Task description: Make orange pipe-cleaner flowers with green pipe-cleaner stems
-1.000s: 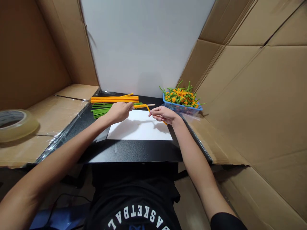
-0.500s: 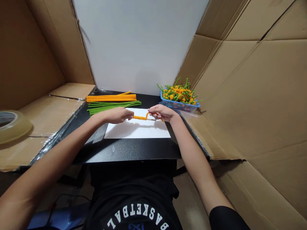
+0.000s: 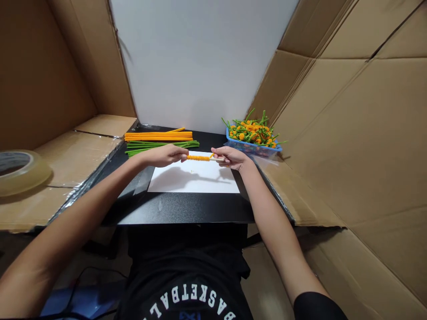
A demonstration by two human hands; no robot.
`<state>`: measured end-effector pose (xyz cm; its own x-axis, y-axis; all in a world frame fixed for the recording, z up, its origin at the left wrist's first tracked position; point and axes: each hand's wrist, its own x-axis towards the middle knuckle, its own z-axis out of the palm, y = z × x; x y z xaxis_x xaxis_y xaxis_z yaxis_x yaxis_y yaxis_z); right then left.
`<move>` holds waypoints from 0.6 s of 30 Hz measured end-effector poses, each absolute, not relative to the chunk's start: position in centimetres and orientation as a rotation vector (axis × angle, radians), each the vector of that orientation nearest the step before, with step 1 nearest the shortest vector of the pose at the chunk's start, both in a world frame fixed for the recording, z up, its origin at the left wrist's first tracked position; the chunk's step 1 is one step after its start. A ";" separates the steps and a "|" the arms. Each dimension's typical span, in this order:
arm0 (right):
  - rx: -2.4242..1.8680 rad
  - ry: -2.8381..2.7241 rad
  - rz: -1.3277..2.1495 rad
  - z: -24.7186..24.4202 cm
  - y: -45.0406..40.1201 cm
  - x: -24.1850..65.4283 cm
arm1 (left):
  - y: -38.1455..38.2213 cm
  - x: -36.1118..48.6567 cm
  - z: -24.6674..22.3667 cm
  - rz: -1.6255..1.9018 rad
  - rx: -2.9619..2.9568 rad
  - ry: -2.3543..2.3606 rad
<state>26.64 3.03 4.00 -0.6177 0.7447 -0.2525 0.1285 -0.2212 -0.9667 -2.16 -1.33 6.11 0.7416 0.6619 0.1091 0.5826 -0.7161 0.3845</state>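
My left fingers (image 3: 183,152) pinch one end of the orange coil (image 3: 199,158), whose long axis runs crosswise toward my right fingers (image 3: 223,151); those pinch its loose strand (image 3: 211,155), nearer the bare stick (image 3: 217,159).

Passable from near, between the forearms (image 3: 276,231), over the black tabletop (image 3: 187,210) and white sheet (image 3: 196,183). Barred farther in by the orange-wrapped stick (image 3: 199,158) spanning left hand (image 3: 165,155) to right hand (image 3: 232,158); blocked far left by orange stems (image 3: 160,137) and green stems (image 3: 160,145), far right by the blue basket (image 3: 253,148).
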 end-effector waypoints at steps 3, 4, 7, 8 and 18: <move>-1.018 -1.729 1.791 4.1 2.9 26.6 | -1.2 -2.1 5.6 0.185 2.705 1.080; -1.025 -1.770 1.746 4.1 2.8 26.5 | -1.1 -2.0 5.3 0.177 2.758 1.189; -1.055 -1.842 1.647 4.0 2.6 26.4 | -1.0 -1.4 4.6 0.275 2.860 1.586; -1.055 -1.847 1.651 3.9 2.6 26.3 | -1.0 -1.1 4.4 0.334 2.861 1.682; -1.137 -1.600 1.835 2.5 4.0 26.4 | -0.6 -1.8 5.1 0.563 2.609 1.205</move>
